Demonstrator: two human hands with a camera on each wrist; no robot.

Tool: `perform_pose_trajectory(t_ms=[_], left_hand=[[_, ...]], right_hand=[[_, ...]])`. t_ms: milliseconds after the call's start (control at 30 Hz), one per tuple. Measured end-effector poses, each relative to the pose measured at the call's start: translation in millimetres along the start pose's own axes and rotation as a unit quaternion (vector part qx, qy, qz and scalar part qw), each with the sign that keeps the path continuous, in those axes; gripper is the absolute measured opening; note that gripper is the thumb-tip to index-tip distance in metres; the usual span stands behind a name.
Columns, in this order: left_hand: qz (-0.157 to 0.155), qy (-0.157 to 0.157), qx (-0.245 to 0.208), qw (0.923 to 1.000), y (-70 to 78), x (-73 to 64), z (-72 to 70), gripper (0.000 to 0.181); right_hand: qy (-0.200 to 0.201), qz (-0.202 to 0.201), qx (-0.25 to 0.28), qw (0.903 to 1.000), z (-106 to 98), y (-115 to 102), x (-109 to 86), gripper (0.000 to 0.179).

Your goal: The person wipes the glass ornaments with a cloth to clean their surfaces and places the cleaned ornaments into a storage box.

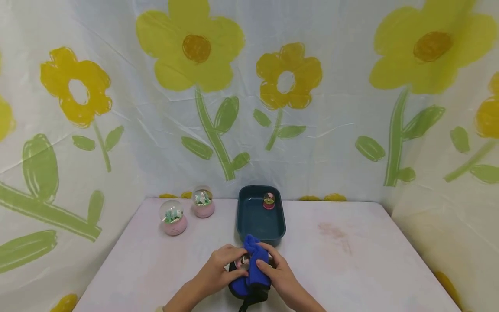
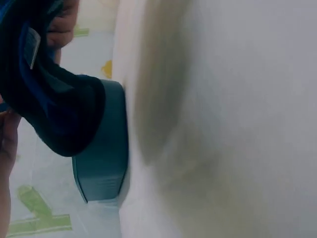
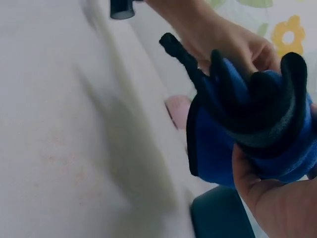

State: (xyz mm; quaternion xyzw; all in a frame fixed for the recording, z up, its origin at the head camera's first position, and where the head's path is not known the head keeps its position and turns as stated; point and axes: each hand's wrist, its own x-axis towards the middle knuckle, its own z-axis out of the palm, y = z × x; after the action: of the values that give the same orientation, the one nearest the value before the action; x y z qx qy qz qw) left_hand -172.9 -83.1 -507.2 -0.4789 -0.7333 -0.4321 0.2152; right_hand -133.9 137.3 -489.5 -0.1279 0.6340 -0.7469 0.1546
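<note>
A blue cloth (image 1: pixel 258 266) with black edging is bunched up just in front of the dark teal tray (image 1: pixel 241 216). My left hand (image 1: pixel 216 271) grips a small snow globe (image 1: pixel 243 261) from the left, thumb and forefinger on either side of its clear ball. The cloth lies under and against that globe, partly hiding it. From the right, my right hand (image 1: pixel 280 273) holds the folded cloth, thumb over the front. The right wrist view shows the cloth's (image 3: pixel 213 144) layered folds and a dangling black end above the table.
Another small globe (image 1: pixel 269 200) stands in the tray's far right part. At the back left are two larger snow globes on pink bases, a nearer one (image 1: pixel 173 218) and a farther one (image 1: pixel 203 202). A flower-printed sheet (image 1: pixel 331 143) hangs behind and beside the table (image 1: pixel 351 260).
</note>
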Motion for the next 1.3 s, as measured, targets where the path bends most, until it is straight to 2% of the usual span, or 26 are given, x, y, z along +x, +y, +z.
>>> perform_pose_trajectory(t_ms=[67,133,167,233,333,400,433,567,633,667,700,733,767,800,833,933,967,1000,1067,1100,1133,1200,1267,1300], left_hand=[[-0.008,0.003,-0.013,0.9999,3.0,-0.5,1.4,0.046],[-0.036,0.011,-0.057,0.9977,3.9,-1.7,4.7,0.045],[-0.059,0.016,-0.084,0.9946,3.5,-2.1,6.8,0.044],[-0.110,0.029,-0.142,0.9833,2.5,-1.5,10.8,0.043],[-0.177,0.027,-0.215,0.9600,0.5,0.2,14.9,0.040],[-0.212,0.017,-0.252,0.9440,0.1,2.6,15.4,0.037],[-0.230,0.010,-0.276,0.9334,0.2,3.3,15.3,0.037],[-0.301,-0.004,-0.361,0.8825,-0.3,6.6,13.9,0.038],[-0.342,-0.006,-0.395,0.8528,-0.6,8.7,13.5,0.040],[-0.361,-0.004,-0.402,0.8414,-0.3,9.6,13.7,0.041],[-0.376,-0.002,-0.405,0.8337,-0.4,9.6,14.3,0.042],[-0.387,0.002,-0.404,0.8287,0.1,8.9,15.1,0.042],[-0.391,0.006,-0.402,0.8283,1.1,7.4,16.4,0.043],[-0.391,0.010,-0.396,0.8309,2.4,5.6,18.0,0.042],[-0.382,0.013,-0.383,0.8408,2.6,7.0,18.5,0.042],[-0.330,0.015,-0.314,0.8902,7.0,10.4,20.1,0.041],[-0.308,0.016,-0.287,0.9068,10.6,11.2,20.4,0.041],[-0.287,0.016,-0.255,0.9235,14.6,13.4,19.7,0.041],[-0.230,0.020,-0.184,0.9555,21.7,18.7,17.5,0.041],[-0.199,0.024,-0.153,0.9677,24.6,21.4,16.0,0.040],[-0.169,0.030,-0.125,0.9773,26.8,23.3,14.9,0.040],[-0.119,0.042,-0.082,0.9886,28.0,24.7,14.2,0.039],[-0.101,0.051,-0.081,0.9903,26.3,22.7,16.3,0.039],[-0.105,0.053,-0.090,0.9889,24.9,20.5,18.0,0.039]], right_hand=[[0.002,0.005,0.001,1.0000,-0.1,0.5,-2.4,0.050],[0.006,0.002,-0.020,0.9998,-0.1,1.1,-4.0,0.051],[0.009,-0.005,-0.039,0.9992,-0.1,1.3,-4.4,0.051],[0.015,-0.028,-0.076,0.9966,-0.4,1.0,-4.6,0.050],[0.023,-0.081,-0.136,0.9871,-1.7,2.0,-5.4,0.047],[0.025,-0.131,-0.179,0.9747,-3.2,3.1,-5.3,0.045],[0.028,-0.153,-0.203,0.9668,-3.9,4.0,-5.5,0.045],[0.044,-0.228,-0.304,0.9240,-7.0,5.2,-3.9,0.046],[0.052,-0.240,-0.340,0.9077,-8.5,4.3,-2.6,0.047],[0.054,-0.243,-0.353,0.9019,-9.0,3.4,-2.1,0.048],[0.054,-0.244,-0.357,0.8999,-9.5,3.0,-1.5,0.049],[0.051,-0.240,-0.353,0.9028,-10.0,3.4,-0.9,0.049],[0.049,-0.239,-0.344,0.9066,-10.7,5.3,-0.6,0.049],[0.047,-0.230,-0.327,0.9153,-10.8,6.8,-0.4,0.049],[0.045,-0.219,-0.305,0.9257,-11.8,6.3,1.2,0.048],[0.041,-0.155,-0.221,0.9620,-13.8,5.5,4.0,0.046],[0.043,-0.131,-0.196,0.9710,-13.9,5.4,3.7,0.046],[0.045,-0.099,-0.172,0.9789,-14.0,3.5,3.3,0.046],[0.053,-0.054,-0.139,0.9873,-15.0,0.3,3.0,0.048],[0.056,-0.039,-0.127,0.9895,-15.5,-1.1,2.9,0.049],[0.059,-0.028,-0.117,0.9910,-16.0,-2.0,2.7,0.051],[0.066,-0.015,-0.111,0.9915,-16.4,-2.3,1.8,0.052],[0.066,-0.019,-0.117,0.9907,-15.3,-1.3,0.7,0.052],[0.065,-0.028,-0.132,0.9888,-14.6,-0.4,0.3,0.051]])
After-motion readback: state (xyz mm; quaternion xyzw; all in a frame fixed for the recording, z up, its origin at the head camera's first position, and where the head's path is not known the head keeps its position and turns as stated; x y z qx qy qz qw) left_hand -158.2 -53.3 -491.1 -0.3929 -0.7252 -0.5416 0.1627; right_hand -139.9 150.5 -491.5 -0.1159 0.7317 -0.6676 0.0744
